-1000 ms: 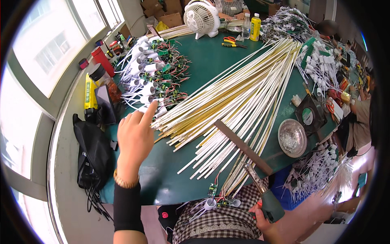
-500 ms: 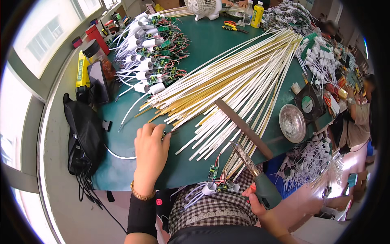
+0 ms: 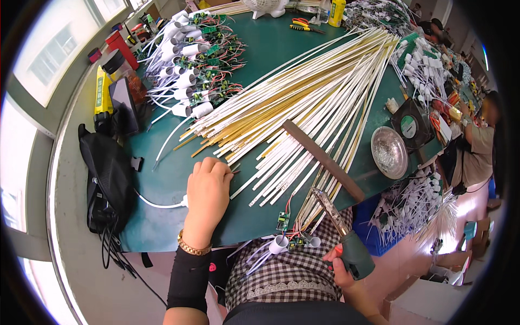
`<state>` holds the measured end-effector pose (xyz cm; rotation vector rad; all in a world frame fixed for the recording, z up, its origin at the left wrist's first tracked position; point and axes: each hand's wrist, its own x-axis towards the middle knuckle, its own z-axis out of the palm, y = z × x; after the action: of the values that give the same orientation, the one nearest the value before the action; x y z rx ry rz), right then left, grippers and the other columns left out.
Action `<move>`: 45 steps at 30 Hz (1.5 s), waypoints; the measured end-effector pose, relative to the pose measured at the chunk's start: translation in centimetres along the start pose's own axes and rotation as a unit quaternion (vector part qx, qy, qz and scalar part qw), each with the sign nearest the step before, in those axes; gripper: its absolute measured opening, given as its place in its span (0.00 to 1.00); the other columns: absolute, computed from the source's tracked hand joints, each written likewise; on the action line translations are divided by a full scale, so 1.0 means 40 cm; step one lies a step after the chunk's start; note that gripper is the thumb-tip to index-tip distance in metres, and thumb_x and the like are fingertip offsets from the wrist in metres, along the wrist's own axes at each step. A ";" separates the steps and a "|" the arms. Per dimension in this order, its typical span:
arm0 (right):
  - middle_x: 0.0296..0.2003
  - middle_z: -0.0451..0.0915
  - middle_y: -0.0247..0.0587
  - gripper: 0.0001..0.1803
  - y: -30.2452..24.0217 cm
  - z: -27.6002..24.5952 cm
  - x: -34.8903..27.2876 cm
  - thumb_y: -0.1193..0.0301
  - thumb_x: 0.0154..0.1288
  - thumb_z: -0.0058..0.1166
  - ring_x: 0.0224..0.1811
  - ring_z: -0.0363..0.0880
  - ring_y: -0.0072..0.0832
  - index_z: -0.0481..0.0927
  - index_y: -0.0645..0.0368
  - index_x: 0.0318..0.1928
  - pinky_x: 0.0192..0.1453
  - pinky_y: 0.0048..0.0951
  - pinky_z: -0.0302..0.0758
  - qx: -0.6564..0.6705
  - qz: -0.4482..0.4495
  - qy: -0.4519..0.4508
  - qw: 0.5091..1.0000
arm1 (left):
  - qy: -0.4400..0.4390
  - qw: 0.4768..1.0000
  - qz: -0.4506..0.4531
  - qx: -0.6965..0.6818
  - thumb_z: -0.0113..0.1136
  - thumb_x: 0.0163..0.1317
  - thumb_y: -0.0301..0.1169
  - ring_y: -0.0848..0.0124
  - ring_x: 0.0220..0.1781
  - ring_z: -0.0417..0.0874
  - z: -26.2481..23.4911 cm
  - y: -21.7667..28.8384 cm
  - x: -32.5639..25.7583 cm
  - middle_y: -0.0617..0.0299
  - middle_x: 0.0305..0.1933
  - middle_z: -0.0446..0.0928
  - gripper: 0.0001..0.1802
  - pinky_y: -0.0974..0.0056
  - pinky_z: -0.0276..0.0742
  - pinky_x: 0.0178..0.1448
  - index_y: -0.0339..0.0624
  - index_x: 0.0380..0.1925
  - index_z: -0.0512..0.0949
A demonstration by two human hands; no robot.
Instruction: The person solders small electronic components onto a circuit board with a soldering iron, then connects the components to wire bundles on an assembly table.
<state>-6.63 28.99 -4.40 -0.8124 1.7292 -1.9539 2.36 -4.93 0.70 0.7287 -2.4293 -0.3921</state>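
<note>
My left hand is closed over a small piece near the table's front edge. A white cable with a white end comes out on its left, and thin wire tips poke out by the fingers; the rest is hidden under the palm. In my right hand is a dark green soldering gun, its metal tip slanting up and left over the strip ends. Between the hands, a green circuit board with red wires and a white cylinder with white cables lie at the table edge.
Long white and yellow strips fan across the green table, with a brown bar over them. Several cylinders with boards lie at left. A metal bowl stands right; a black bag sits left. Another person works at far right.
The view has shifted slightly. My left hand has turned and closed further over its piece, and the white end of the cable now shows. The soldering gun stays nearly in place.
</note>
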 end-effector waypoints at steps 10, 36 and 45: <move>0.34 0.78 0.40 0.08 0.006 0.003 0.023 0.82 0.62 0.55 0.32 0.81 0.28 0.77 0.67 0.43 0.40 0.31 0.83 -0.035 -0.050 -0.017 0.998 | 0.096 0.964 -0.131 -0.210 0.57 0.70 0.23 0.72 0.29 0.71 -0.008 -0.016 -0.024 0.59 0.28 0.75 0.05 0.69 0.70 0.39 0.36 0.33 0.74; 0.34 0.78 0.39 0.07 -0.147 0.051 0.144 0.84 0.59 0.53 0.36 0.79 0.29 0.75 0.65 0.38 0.47 0.34 0.81 0.027 0.669 0.157 0.726 | -0.116 0.977 -0.092 -0.154 0.66 0.48 0.19 0.71 0.25 0.75 0.000 0.145 -0.095 0.61 0.25 0.73 0.04 0.68 0.71 0.30 0.36 0.25 0.83; 0.33 0.78 0.40 0.06 -0.025 -0.003 0.040 0.84 0.60 0.56 0.36 0.80 0.28 0.76 0.66 0.38 0.46 0.34 0.82 0.200 0.335 0.000 0.921 | -0.160 0.972 -0.096 -0.141 0.65 0.49 0.24 0.56 0.34 0.77 -0.015 0.149 -0.087 0.58 0.26 0.75 0.02 0.55 0.71 0.38 0.40 0.24 0.81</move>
<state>-7.83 28.21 -3.18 -0.0481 1.2876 -1.7098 2.66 1.85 2.16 0.8261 -2.5241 -0.9785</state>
